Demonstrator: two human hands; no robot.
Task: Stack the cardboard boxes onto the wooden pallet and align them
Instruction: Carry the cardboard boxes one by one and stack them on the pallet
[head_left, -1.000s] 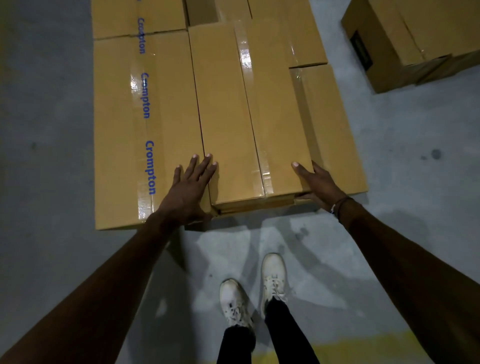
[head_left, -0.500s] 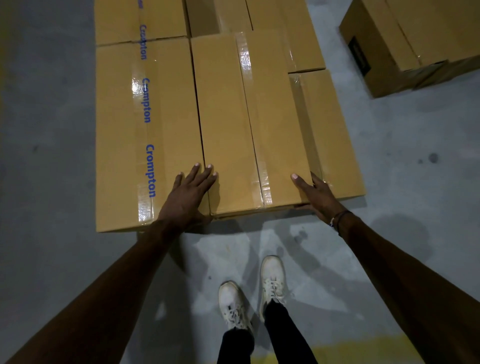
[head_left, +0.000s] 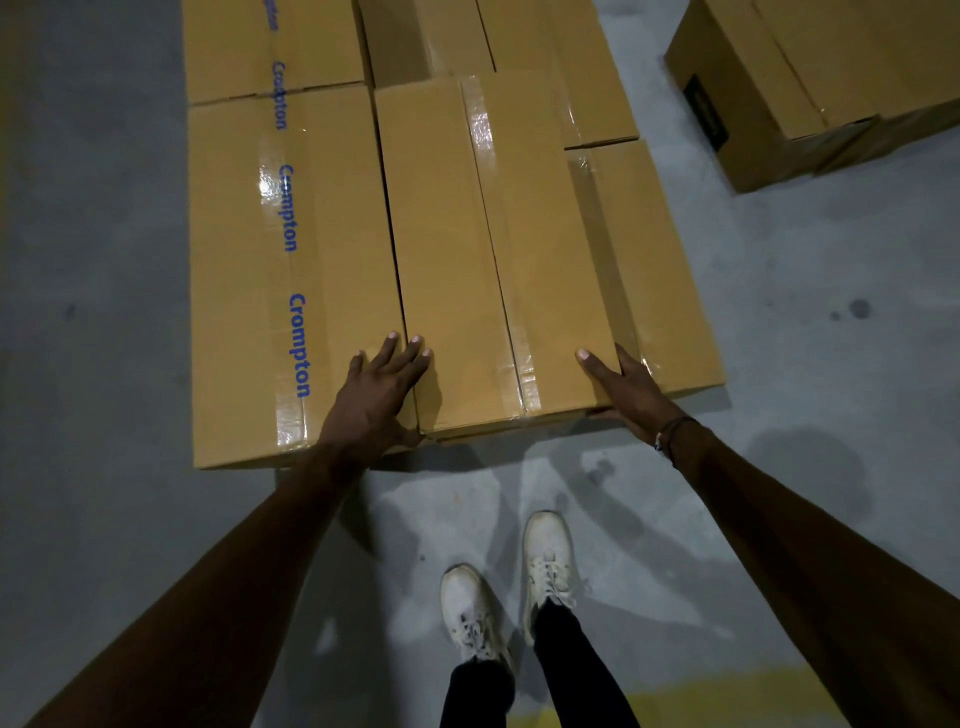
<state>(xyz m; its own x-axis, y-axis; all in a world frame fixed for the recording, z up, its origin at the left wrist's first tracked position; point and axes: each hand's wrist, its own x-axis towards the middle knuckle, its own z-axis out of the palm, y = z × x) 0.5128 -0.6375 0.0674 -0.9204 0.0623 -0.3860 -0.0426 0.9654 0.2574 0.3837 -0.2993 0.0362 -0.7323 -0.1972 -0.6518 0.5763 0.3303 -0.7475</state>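
A long taped cardboard box (head_left: 467, 234) lies in the middle of a layer of boxes, and both hands are on its near end. My left hand (head_left: 374, 395) lies flat with straight fingers over the seam between this box and the Crompton-printed box (head_left: 239, 312) on its left, thumb down the front face. At the box's near right corner, my right hand (head_left: 623, 389) grips with the thumb on top and the fingers down the side. A lower box (head_left: 665, 291) sits against its right side. The boxes hide the wooden pallet.
More boxes (head_left: 561, 62) fill the far end of the layer. A separate stack of boxes (head_left: 779, 78) stands on the grey floor at the upper right. My white shoes (head_left: 545, 561) stand just short of the boxes, with a yellow floor line (head_left: 675, 706) behind them.
Both hands keep their places on the middle box's near end. The boxes sit a little lower in view; any shift of the box itself is too small to tell.
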